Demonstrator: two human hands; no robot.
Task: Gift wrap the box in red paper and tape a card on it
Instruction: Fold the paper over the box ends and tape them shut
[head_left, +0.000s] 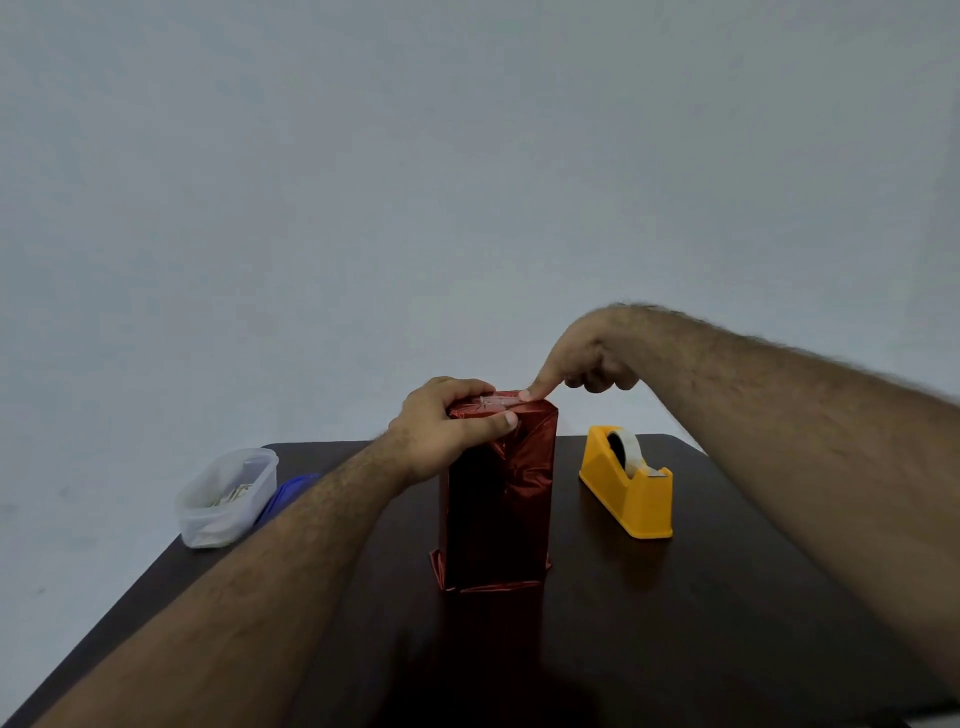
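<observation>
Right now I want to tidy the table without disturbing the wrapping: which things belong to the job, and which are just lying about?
In use:
red-wrapped box, standing upright
strip of tape on its top
left hand gripping the box top
right hand, forefinger pressing the tape
yellow tape dispenser

Lying about:
clear plastic tub with small items inside
blue lid beside it

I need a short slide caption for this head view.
Left hand steadies upright red-wrapped box; right hand presses tape on top.
</observation>
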